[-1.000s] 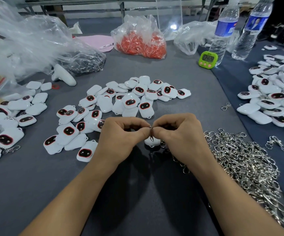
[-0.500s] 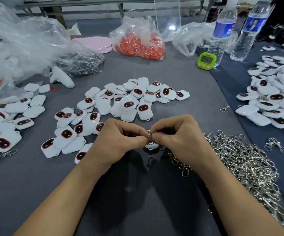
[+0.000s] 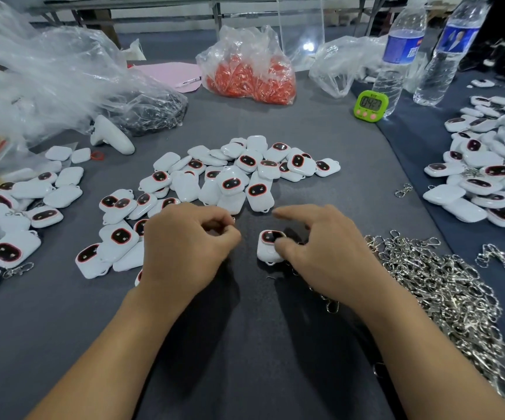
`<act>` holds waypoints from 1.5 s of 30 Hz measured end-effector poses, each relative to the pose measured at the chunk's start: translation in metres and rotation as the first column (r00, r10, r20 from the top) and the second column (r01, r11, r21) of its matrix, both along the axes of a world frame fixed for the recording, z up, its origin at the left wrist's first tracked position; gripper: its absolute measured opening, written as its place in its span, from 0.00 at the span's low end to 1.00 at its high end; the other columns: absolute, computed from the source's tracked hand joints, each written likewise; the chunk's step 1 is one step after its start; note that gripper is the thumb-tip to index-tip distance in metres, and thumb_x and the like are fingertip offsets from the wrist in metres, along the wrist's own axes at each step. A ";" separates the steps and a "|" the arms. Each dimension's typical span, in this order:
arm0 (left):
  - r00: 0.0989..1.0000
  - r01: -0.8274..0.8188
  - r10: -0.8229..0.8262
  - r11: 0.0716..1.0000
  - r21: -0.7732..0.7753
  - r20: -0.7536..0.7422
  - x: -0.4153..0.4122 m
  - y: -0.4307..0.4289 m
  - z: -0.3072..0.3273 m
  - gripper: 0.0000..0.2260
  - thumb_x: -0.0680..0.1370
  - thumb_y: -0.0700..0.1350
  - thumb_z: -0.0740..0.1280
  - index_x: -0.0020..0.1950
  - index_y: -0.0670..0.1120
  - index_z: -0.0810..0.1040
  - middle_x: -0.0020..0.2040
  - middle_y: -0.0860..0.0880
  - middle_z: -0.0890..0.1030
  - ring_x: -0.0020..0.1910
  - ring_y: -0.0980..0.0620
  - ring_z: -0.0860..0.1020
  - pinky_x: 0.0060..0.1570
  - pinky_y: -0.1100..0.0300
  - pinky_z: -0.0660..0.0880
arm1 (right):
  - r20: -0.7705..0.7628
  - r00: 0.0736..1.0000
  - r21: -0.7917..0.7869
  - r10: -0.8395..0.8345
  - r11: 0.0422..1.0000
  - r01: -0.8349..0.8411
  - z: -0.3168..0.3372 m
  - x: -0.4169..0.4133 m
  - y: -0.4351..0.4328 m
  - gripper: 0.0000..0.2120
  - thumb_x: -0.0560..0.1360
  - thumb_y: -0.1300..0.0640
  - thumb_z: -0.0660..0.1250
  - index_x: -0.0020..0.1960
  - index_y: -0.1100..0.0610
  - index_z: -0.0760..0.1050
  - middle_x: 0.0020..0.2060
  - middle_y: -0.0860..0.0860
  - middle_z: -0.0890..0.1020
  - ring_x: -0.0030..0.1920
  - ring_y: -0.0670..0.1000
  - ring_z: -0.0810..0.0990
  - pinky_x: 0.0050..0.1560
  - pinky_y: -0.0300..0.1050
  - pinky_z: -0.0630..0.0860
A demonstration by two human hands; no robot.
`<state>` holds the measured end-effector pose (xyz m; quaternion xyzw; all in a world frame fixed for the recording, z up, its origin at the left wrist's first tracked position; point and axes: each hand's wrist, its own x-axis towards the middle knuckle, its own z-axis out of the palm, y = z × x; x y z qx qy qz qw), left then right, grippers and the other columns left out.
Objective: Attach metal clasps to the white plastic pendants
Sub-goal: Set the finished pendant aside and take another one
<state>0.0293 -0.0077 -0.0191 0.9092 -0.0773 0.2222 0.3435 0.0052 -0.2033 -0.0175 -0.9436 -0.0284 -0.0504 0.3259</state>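
Both grips low over the middle of the grey worktop [image 3: 245,359], apart from each other. Left grip [image 3: 184,250]: fingers curled in, thumb against forefinger, pinching a metal clasp [image 3: 233,220], of which only a glint shows past the fingertips. Right grip [image 3: 324,253]: forefinger out straight, thumb lying on the near-right corner of one white pendant [image 3: 268,251], which sits face up between my grips with its loop towards me. The other fingers are curled behind it, and I cannot tell if they clamp it or only touch. Loose pile of pendants [image 3: 239,177] just beyond both grips, towards the worktop's middle. More pendants [image 3: 12,225] along the left edge, some with clasps on. Heap of silver clasps [image 3: 445,298] along the right edge, just beside my right wrist. Another pendant pile [image 3: 493,183] on the darker surface beyond that edge. Far side: bag of orange pieces [image 3: 248,74], green timer [image 3: 371,104], two water bottles [image 3: 396,59].
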 end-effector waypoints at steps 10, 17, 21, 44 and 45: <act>0.962 0.220 -0.168 0.944 0.247 -0.214 0.002 -0.016 -0.006 0.05 0.70 0.54 0.74 0.44 0.58 0.86 0.36 0.57 0.77 0.40 0.55 0.73 0.41 0.58 0.65 | 0.046 0.995 0.221 -0.087 0.972 0.075 -0.002 0.001 0.000 0.14 0.71 0.57 0.75 0.49 0.43 0.74 0.37 0.38 0.78 0.41 0.34 0.76 0.38 0.26 0.69; 0.926 0.320 -0.276 0.936 0.148 -0.257 0.004 -0.015 -0.007 0.07 0.68 0.55 0.72 0.44 0.58 0.86 0.30 0.62 0.76 0.42 0.67 0.75 0.38 0.75 0.64 | -0.041 0.990 0.376 -0.135 0.916 0.140 -0.004 0.004 0.004 0.10 0.74 0.57 0.73 0.49 0.42 0.77 0.41 0.44 0.83 0.35 0.48 0.84 0.38 0.43 0.81; 0.922 0.338 -0.287 0.925 0.177 -0.259 0.002 -0.015 -0.005 0.07 0.71 0.52 0.74 0.47 0.58 0.87 0.36 0.55 0.81 0.39 0.58 0.76 0.39 0.67 0.67 | -0.066 0.993 0.301 -0.094 0.947 0.110 -0.007 0.006 0.006 0.10 0.75 0.56 0.73 0.49 0.42 0.77 0.42 0.45 0.82 0.38 0.48 0.83 0.41 0.46 0.82; 0.977 0.180 -0.142 0.949 0.258 -0.158 -0.007 -0.026 -0.008 0.06 0.72 0.54 0.74 0.46 0.56 0.87 0.38 0.54 0.83 0.39 0.55 0.76 0.39 0.59 0.66 | -0.097 0.993 0.337 -0.072 0.936 0.101 -0.009 0.006 0.001 0.10 0.72 0.59 0.73 0.45 0.43 0.82 0.35 0.48 0.85 0.31 0.45 0.81 0.32 0.37 0.77; 0.977 0.176 -0.138 0.954 0.244 -0.164 -0.006 -0.026 -0.008 0.06 0.71 0.54 0.74 0.46 0.56 0.87 0.37 0.55 0.83 0.39 0.56 0.77 0.40 0.60 0.68 | -0.100 0.992 0.341 -0.078 0.934 0.108 -0.009 0.006 0.002 0.10 0.71 0.59 0.73 0.45 0.43 0.82 0.34 0.48 0.85 0.30 0.45 0.80 0.31 0.37 0.76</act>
